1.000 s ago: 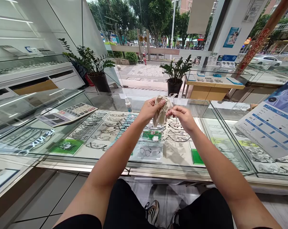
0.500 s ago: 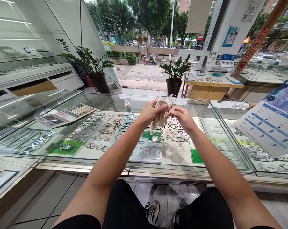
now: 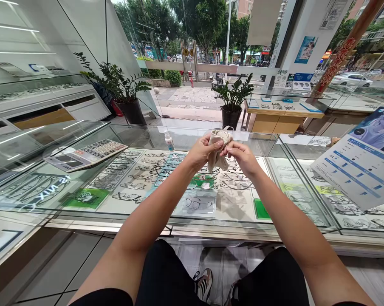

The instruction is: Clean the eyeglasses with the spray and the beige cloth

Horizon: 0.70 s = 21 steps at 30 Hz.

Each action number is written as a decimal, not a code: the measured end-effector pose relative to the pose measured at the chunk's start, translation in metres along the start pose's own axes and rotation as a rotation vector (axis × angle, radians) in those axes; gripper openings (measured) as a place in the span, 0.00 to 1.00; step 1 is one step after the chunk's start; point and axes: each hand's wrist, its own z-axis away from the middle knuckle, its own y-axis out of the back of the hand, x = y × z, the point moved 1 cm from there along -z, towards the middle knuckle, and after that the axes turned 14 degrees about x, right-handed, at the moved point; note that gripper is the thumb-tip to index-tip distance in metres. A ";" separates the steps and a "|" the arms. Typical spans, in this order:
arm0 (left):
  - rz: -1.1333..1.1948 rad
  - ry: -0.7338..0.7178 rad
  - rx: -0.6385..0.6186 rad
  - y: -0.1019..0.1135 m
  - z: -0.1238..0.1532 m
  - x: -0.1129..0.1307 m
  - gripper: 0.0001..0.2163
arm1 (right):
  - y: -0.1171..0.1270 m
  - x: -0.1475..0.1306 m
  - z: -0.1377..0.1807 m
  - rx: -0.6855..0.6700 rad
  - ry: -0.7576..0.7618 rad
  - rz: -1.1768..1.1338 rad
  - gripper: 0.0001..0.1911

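Note:
Above the glass counter, my left hand (image 3: pixel 202 151) is closed around a bunched beige cloth (image 3: pixel 216 159), its thumb pressed on the near side. The cloth wraps what looks like a thin-framed pair of eyeglasses (image 3: pixel 227 128); only a fine curved line of it shows at the top and the rest is hidden in the folds. My right hand (image 3: pixel 243 157) meets the cloth from the right, thumb and fingertips pinched at its edge on the thin frame. A small white spray bottle (image 3: pixel 169 141) stands on the counter beyond my left hand.
The glass display counter (image 3: pixel 179 219) holds rows of eyeglasses (image 3: pixel 128 196) beneath its top. A large calculator (image 3: pixel 86 155) lies at left on the glass. At right stands a printed blue-and-white board (image 3: pixel 359 165). Potted plants (image 3: pixel 232 95) stand beyond the counter, near the window.
The cloth has shifted in my fingers: its upper part is more rounded and its lower folds hang further to the right. Both hands stay in nearly the same place.

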 end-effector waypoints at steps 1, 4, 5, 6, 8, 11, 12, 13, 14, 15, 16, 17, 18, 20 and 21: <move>0.009 0.001 -0.005 0.000 0.000 0.000 0.27 | 0.000 0.000 0.000 0.002 -0.002 -0.003 0.13; 0.021 0.008 -0.001 0.000 0.000 0.001 0.26 | 0.000 -0.001 0.000 0.007 -0.011 0.001 0.13; 0.021 0.012 0.001 0.000 0.000 0.001 0.27 | 0.000 -0.001 0.001 0.008 -0.015 0.004 0.14; 0.021 0.015 0.001 0.001 0.000 0.001 0.27 | 0.000 -0.001 0.001 0.009 -0.017 0.007 0.14; 0.018 0.020 -0.010 0.001 0.001 0.001 0.27 | 0.000 -0.001 0.001 0.008 -0.016 0.011 0.14; 0.014 0.033 -0.023 0.000 0.001 0.001 0.27 | 0.000 -0.001 0.001 0.011 -0.012 0.012 0.13; 0.017 0.038 -0.024 -0.001 0.002 0.001 0.28 | 0.000 -0.001 0.001 0.014 -0.010 0.011 0.13; 0.021 0.041 -0.025 -0.001 0.002 0.000 0.28 | 0.001 -0.001 0.000 0.016 -0.008 0.011 0.13; 0.027 0.043 -0.026 -0.002 0.003 0.000 0.28 | 0.001 -0.001 0.000 0.016 -0.006 0.010 0.13; 0.034 0.044 -0.029 -0.003 0.003 0.000 0.28 | 0.001 -0.001 0.000 0.014 -0.004 0.007 0.12; 0.041 0.045 -0.031 -0.003 0.004 0.000 0.29 | 0.001 0.000 0.000 0.013 -0.002 0.003 0.12; 0.049 0.046 -0.031 -0.004 0.004 0.000 0.29 | 0.002 0.000 0.000 0.012 -0.001 -0.001 0.12; 0.057 0.047 -0.029 -0.005 0.005 0.000 0.30 | 0.002 0.000 0.000 0.011 -0.002 -0.003 0.12; 0.069 0.050 -0.021 -0.006 0.005 -0.001 0.30 | 0.003 0.001 0.000 0.015 -0.004 0.001 0.12; 0.070 0.051 -0.018 -0.007 0.006 -0.001 0.30 | 0.003 0.001 0.000 0.018 -0.005 0.007 0.12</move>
